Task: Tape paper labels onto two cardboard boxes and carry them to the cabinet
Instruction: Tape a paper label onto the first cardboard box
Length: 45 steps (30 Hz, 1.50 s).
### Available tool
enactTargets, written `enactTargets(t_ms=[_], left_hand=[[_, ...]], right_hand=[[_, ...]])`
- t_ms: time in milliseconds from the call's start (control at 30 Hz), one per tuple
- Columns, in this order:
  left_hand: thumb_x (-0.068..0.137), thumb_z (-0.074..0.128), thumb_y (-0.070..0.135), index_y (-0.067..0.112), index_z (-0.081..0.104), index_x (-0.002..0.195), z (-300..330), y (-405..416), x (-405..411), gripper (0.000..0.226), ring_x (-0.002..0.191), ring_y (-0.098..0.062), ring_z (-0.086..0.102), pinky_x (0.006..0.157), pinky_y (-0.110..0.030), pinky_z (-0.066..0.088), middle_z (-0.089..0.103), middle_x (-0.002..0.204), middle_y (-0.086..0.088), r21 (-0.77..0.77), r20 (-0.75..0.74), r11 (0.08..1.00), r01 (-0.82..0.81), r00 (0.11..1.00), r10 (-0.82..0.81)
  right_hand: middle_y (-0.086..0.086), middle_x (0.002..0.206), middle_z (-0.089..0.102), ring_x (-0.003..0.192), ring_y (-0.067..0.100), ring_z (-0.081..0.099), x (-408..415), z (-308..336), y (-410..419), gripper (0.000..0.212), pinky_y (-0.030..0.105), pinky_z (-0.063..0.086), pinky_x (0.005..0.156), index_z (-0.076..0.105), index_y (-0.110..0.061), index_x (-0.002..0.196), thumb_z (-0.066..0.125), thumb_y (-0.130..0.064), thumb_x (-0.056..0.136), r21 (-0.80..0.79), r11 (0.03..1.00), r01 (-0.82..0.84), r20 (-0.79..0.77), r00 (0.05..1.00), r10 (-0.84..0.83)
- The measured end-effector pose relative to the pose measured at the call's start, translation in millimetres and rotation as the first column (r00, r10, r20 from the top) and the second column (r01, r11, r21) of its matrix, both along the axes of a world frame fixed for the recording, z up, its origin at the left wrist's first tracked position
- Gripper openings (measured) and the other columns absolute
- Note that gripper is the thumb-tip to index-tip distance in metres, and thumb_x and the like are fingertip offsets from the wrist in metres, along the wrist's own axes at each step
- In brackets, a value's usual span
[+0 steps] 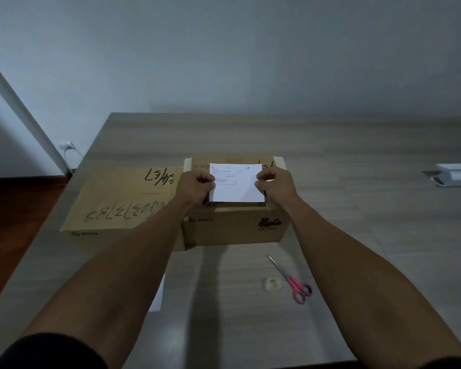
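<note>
Spanning both hands (196, 186) (274, 182), label (237, 186) lies atop box (234, 227).

a pale wood-grain table (317, 161) carries two cardboard boxes side by side and touching: a larger box (117, 203) on the left with black handwriting on top, and a smaller box (234, 230) on the right. nearer the viewer lie pink-handled scissors (294, 282), a clear tape roll (272, 284) just beside them, and a white paper sheet (157, 296).
</note>
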<state>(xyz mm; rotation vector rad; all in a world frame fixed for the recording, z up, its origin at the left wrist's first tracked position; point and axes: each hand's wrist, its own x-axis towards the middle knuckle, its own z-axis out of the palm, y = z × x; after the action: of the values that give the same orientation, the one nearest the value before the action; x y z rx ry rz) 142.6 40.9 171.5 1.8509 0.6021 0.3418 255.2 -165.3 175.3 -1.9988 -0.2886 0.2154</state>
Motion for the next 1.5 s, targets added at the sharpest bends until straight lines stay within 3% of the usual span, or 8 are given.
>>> enactTargets(t_ms=[267, 367, 500, 733, 900, 1133, 1333, 1500], left_hand=[[0.09, 0.075, 0.01, 0.004, 0.071, 0.126, -17.6, -1.9, 30.5, 0.037, 0.109, -0.022, 0.065, 0.094, -0.026, 0.049, 0.07, 0.127, -0.012, 0.261, -0.158, 0.962, 0.078, 0.987, -0.037], [0.092, 0.073, 0.02, 0.007, 0.066, 0.134, -27.3, -2.1, 32.6, 0.045, 0.121, -0.028, 0.058, 0.097, -0.032, 0.045, 0.062, 0.138, -0.013, 0.436, -0.228, 0.882, 0.178, 0.97, -0.084], [0.099, 0.059, 0.029, 0.018, 0.067, 0.135, -39.3, -3.8, 27.9, 0.039, 0.139, -0.032, 0.04, 0.106, -0.049, 0.038, 0.047, 0.153, -0.004, 0.616, -0.273, 0.755, 0.225, 0.96, -0.064], [0.102, 0.051, 0.033, 0.022, 0.057, 0.143, -48.5, -7.0, 21.4, 0.043, 0.143, -0.028, 0.038, 0.111, -0.051, 0.028, 0.047, 0.157, 0.002, 0.641, -0.277, 0.734, 0.225, 0.959, -0.052], [0.105, 0.047, 0.036, 0.022, 0.057, 0.143, -41.2, -9.2, 19.5, 0.042, 0.143, -0.03, 0.038, 0.11, -0.054, 0.03, 0.042, 0.161, 0.0, 0.619, -0.257, 0.753, 0.224, 0.964, -0.075], [0.1, 0.061, 0.031, 0.011, 0.066, 0.127, -22.4, -26.4, 10.4, 0.034, 0.115, -0.028, 0.06, 0.095, -0.042, 0.052, 0.054, 0.136, -0.011, 0.562, -0.14, 0.802, 0.203, 0.979, -0.15], [0.095, 0.065, 0.027, 0.02, 0.064, 0.097, -23.9, -59.5, -1.2, 0.007, 0.086, -0.018, 0.058, 0.07, -0.031, 0.045, 0.061, 0.1, -0.002, 0.571, -0.09, 0.78, 0.257, 0.964, -0.252], [0.093, 0.065, 0.03, 0.023, 0.057, 0.085, -35.1, -88.3, -19.2, 0.013, 0.074, -0.011, 0.055, 0.062, -0.032, 0.044, 0.06, 0.083, 0.004, 0.537, -0.062, 0.789, 0.298, 0.947, -0.315]], right_hand=[[0.007, 0.117, 0.068, 0.101, 0.016, 0.062, 33.8, -21.1, 3.3, 0.038, 0.022, 0.044, 0.084, 0.07, -0.006, 0.126, 0.072, -0.004, 0.088, -0.203, 0.971, -0.124, 0.04, 0.99, 0.135], [0.012, 0.126, 0.062, 0.113, 0.026, 0.056, 37.9, -31.5, 7.2, 0.029, 0.028, 0.04, 0.089, 0.071, 0.0, 0.118, 0.069, -0.014, 0.092, -0.387, 0.901, -0.198, 0.17, 0.945, 0.281], [-0.002, 0.153, 0.049, 0.139, 0.028, 0.039, 37.0, -37.1, 6.2, 0.029, 0.046, 0.032, 0.107, 0.071, -0.018, 0.125, 0.061, -0.028, 0.099, -0.54, 0.827, -0.154, 0.25, 0.91, 0.332], [-0.002, 0.129, 0.066, 0.124, 0.027, 0.051, 35.7, -39.2, 0.5, 0.016, 0.047, 0.038, 0.098, 0.067, -0.013, 0.101, 0.054, -0.024, 0.1, -0.539, 0.822, -0.182, 0.292, 0.875, 0.385], [0.001, 0.152, 0.052, 0.138, 0.026, 0.045, 28.7, -35.5, 0.3, 0.036, 0.048, 0.034, 0.113, 0.062, -0.014, 0.136, 0.052, -0.023, 0.103, -0.427, 0.889, -0.166, 0.269, 0.915, 0.3], [0.009, 0.113, 0.062, 0.107, 0.027, 0.057, 1.6, -24.8, -19.7, 0.02, 0.042, 0.051, 0.087, 0.067, -0.009, 0.111, 0.052, -0.014, 0.1, -0.268, 0.959, 0.093, 0.348, 0.938, 0.006], [0.005, 0.1, 0.065, 0.091, 0.024, 0.06, -30.9, -28.4, -52.7, 0.012, 0.038, 0.051, 0.074, 0.062, -0.013, 0.1, 0.054, -0.021, 0.099, -0.238, 0.952, 0.192, 0.32, 0.941, -0.11], [0.004, 0.091, 0.066, 0.085, 0.024, 0.061, -59.0, -42.3, -78.8, 0.013, 0.038, 0.05, 0.069, 0.06, -0.013, 0.099, 0.054, -0.025, 0.099, -0.223, 0.949, 0.225, 0.303, 0.941, -0.152]])
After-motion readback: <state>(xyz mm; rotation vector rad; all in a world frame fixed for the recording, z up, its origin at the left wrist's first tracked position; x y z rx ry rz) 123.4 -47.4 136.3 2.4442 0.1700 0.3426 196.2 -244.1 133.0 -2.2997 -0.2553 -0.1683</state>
